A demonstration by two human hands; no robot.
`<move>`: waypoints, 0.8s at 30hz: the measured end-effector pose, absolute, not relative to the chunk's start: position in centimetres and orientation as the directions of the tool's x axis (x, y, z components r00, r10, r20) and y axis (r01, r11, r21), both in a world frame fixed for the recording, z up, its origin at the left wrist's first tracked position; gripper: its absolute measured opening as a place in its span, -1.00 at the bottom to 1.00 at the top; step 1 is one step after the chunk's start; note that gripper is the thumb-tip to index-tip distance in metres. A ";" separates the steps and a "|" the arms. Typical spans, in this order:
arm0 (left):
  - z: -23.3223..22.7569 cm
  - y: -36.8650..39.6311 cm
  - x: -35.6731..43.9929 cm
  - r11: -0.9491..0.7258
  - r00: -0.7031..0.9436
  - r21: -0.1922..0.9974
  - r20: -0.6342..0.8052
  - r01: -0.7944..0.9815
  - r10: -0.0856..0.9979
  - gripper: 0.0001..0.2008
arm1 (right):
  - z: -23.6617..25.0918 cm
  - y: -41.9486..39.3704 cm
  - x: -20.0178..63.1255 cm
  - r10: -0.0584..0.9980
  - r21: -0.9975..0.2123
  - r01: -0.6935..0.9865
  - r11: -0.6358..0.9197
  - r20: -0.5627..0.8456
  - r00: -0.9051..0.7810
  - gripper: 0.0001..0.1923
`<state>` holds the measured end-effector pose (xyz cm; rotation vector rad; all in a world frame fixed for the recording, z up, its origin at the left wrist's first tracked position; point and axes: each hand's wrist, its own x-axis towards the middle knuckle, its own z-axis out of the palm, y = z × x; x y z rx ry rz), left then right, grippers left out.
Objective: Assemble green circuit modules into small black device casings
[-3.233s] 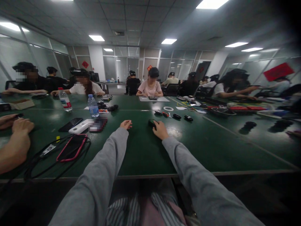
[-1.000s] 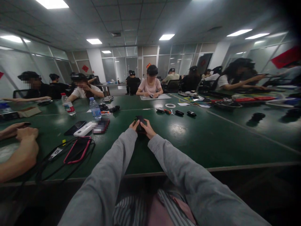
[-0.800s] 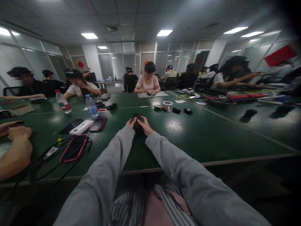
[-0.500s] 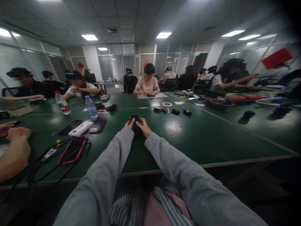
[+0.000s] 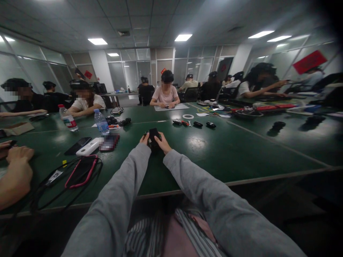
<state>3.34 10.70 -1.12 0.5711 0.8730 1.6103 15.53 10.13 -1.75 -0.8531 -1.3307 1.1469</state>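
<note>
Two hands of ours meet above the green table (image 5: 227, 153), and between them we hold a small black box (image 5: 153, 135), straight in front of us. Our left hand (image 5: 145, 139) has its fingers bent on the left side of the box, where some green also shows. Our right hand (image 5: 164, 143) grips it from the right, with the thumb over its upper face. Whether the box touches the table, we cannot tell. To the left of our hands we see a white case (image 5: 89, 146), a bottle with blue cap (image 5: 101, 122) and a pink-edged phone (image 5: 81, 172). Beyond our hands, toward the right, a small wrench (image 5: 190, 123) lies near a white ring (image 5: 188, 116).
</note>
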 end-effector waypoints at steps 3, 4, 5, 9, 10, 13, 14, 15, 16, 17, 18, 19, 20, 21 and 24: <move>-1.0 10.7 2.8 -0.051 -0.202 0.779 -0.098 -0.625 0.974 -0.72 | -1.8 11.1 16.5 0.971 -0.956 -0.176 0.236 0.237 0.017 -0.43; -1.0 10.7 2.6 -0.038 -0.187 0.776 -0.104 -0.630 0.977 -0.72 | -1.8 11.4 16.9 0.980 -0.955 -0.220 0.201 0.195 0.049 -0.43; -0.9 10.8 2.3 -0.020 -0.171 0.773 -0.115 -0.635 0.979 -0.72 | -1.7 11.7 17.3 0.986 -0.948 -0.273 0.163 0.149 0.072 -0.42; -0.6 11.3 1.7 0.051 -0.129 0.741 -0.184 -0.670 0.974 -0.72 | -0.9 12.1 18.4 0.994 -0.898 -0.437 0.050 0.001 0.112 -0.28; -0.5 11.4 1.6 0.068 -0.116 0.729 -0.199 -0.681 0.973 -0.72 | -0.7 12.0 18.6 0.992 -0.886 -0.463 0.036 -0.026 0.126 -0.24; -0.2 11.5 1.4 0.110 -0.065 0.703 -0.217 -0.702 0.974 -0.69 | -0.4 12.0 19.0 0.983 -0.838 -0.546 0.011 -0.090 0.158 -0.18; -0.1 11.4 1.4 0.118 -0.052 0.700 -0.217 -0.704 0.975 -0.67 | -0.3 12.0 19.1 0.983 -0.820 -0.572 0.010 -0.098 0.157 -0.20; 0.0 11.4 1.4 0.126 -0.042 0.697 -0.218 -0.706 0.975 -0.65 | -0.3 12.0 19.2 0.984 -0.804 -0.594 0.008 -0.098 0.146 -0.22; 0.1 11.4 1.3 0.133 -0.034 0.694 -0.221 -0.708 0.975 -0.63 | -0.3 12.0 19.2 0.988 -0.791 -0.611 0.007 -0.090 0.128 -0.25; 0.2 11.4 1.3 0.143 -0.027 0.689 -0.229 -0.711 0.973 -0.61 | -0.3 12.1 19.3 0.992 -0.782 -0.623 0.003 -0.075 0.099 -0.30; 0.3 11.4 1.2 0.153 -0.023 0.683 -0.241 -0.715 0.970 -0.60 | -0.4 12.1 19.3 0.996 -0.776 -0.630 -0.002 -0.055 0.066 -0.35; 0.4 11.3 1.2 0.160 -0.022 0.676 -0.252 -0.719 0.967 -0.59 | -0.3 12.1 19.2 0.999 -0.775 -0.632 -0.006 -0.034 0.033 -0.41; 0.4 11.3 1.2 0.166 -0.023 0.670 -0.264 -0.724 0.964 -0.59 | -0.3 12.1 19.2 1.000 -0.779 -0.626 -0.006 -0.016 0.010 -0.45; 0.5 11.3 1.1 0.171 -0.024 0.662 -0.274 -0.729 0.961 -0.60 | -0.3 12.1 19.1 1.000 -0.789 -0.614 -0.003 -0.004 0.000 -0.49; 0.4 11.4 1.0 0.166 -0.036 0.639 -0.291 -0.751 0.956 -0.60 | -0.2 11.9 18.8 1.000 -0.849 -0.528 0.018 0.012 0.015 -0.59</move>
